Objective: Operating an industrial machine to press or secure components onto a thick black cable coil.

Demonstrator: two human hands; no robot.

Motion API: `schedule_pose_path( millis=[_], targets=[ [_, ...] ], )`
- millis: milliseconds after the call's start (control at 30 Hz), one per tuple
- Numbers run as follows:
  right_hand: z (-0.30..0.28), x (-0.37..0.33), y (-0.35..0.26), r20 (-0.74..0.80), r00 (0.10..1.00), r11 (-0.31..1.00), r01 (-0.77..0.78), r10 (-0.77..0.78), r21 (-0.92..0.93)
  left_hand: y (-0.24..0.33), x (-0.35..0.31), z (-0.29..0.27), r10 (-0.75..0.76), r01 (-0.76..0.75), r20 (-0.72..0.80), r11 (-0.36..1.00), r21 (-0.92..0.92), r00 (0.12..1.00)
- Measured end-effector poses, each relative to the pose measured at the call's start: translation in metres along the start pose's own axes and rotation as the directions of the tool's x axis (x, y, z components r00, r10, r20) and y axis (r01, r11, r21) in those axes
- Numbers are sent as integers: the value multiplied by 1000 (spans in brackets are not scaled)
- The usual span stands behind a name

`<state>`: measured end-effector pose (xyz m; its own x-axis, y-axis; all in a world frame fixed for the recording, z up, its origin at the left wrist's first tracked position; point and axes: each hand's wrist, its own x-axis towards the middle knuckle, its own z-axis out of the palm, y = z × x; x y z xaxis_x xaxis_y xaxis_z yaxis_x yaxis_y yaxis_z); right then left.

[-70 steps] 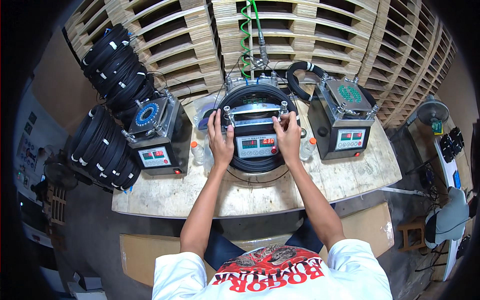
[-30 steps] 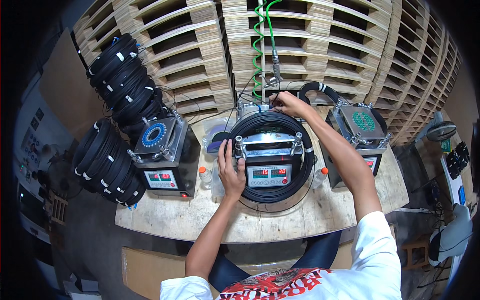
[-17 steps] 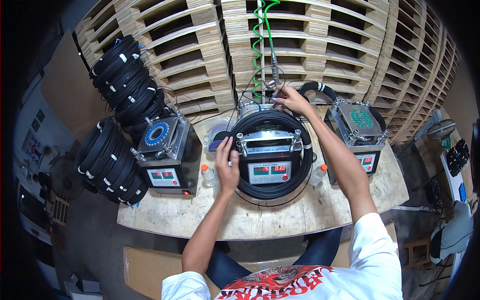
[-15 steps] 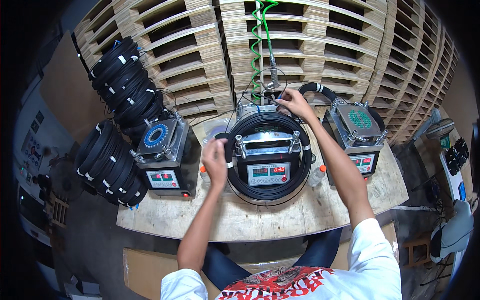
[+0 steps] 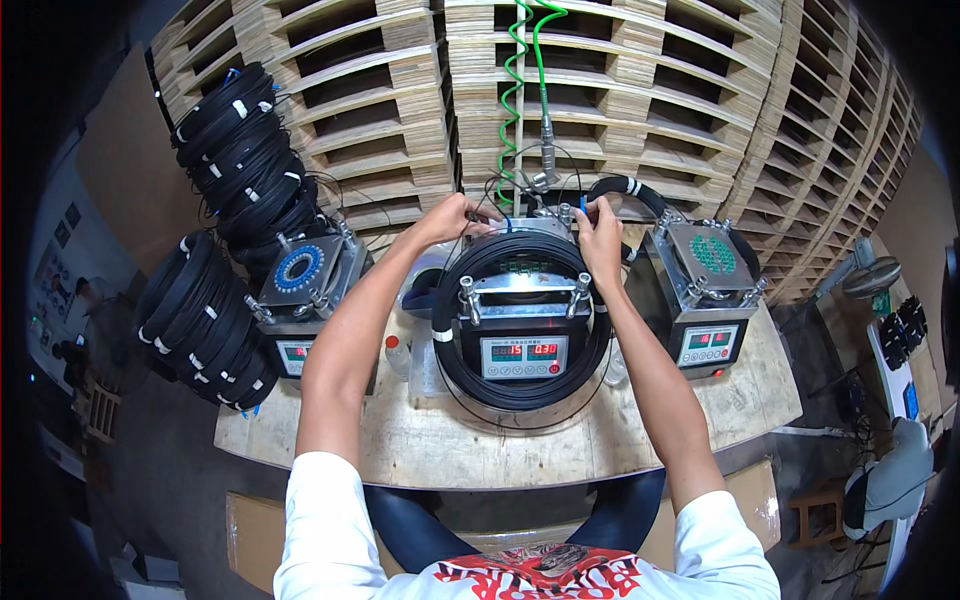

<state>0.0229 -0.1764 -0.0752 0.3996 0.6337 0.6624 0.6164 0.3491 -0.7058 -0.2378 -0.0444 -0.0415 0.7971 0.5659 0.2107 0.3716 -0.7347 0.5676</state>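
Note:
A large coil of black cable [image 5: 455,375] hangs around the middle machine [image 5: 525,358], which has a lit red display and metal clamp posts. Above the coil's upper left, my left hand [image 5: 455,220] reaches in from the side with its fingers drawn together; what they hold is too small to make out. On the upper right, my right hand [image 5: 600,245] pinches a small blue connector [image 5: 583,204] upright between thumb and fingers. Thin loose cable loops arch behind and between both hands.
Similar machines stand left [image 5: 297,272] and right [image 5: 712,255] on the wooden table [image 5: 500,455]. Stacked black cable coils [image 5: 215,330] rise at the left. A clear bottle with an orange cap [image 5: 397,358] stands beside the middle machine. Wooden pallets [image 5: 380,110] and a green air hose [image 5: 540,70] are behind.
My left hand has moved up from the coil's left side to the machine's top. My right hand has come lower and turned upright with the blue connector. The middle display reading has changed.

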Motion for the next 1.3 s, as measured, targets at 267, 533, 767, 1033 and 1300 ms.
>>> schedule_pose_path(
  millis=[267, 533, 767, 1033, 1300],
  targets=[
    [1, 3, -3, -38, 999, 1000, 2, -2, 20, 17, 18, 8, 110, -107, -8, 982, 152, 994],
    [-1, 1, -5, -29, 999, 1000, 23, -23, 15, 18, 28, 7, 204, -206, 28, 971, 126, 979],
    [-6, 2, -9, 2, 999, 998, -48, 48, -34, 21, 27, 0, 28, -36, -48, 984, -177, 998],
    [1, -1, -2, -157, 987, 997, -26, 14, -72, -10, -41, -25, -128, 28, -314, 952, -305, 941],
    [-44, 4, 13, 41, 977, 956, 212, -208, -205, 38, -138, -22, -19, 151, -470, 958, 245, 882]
  ],
)
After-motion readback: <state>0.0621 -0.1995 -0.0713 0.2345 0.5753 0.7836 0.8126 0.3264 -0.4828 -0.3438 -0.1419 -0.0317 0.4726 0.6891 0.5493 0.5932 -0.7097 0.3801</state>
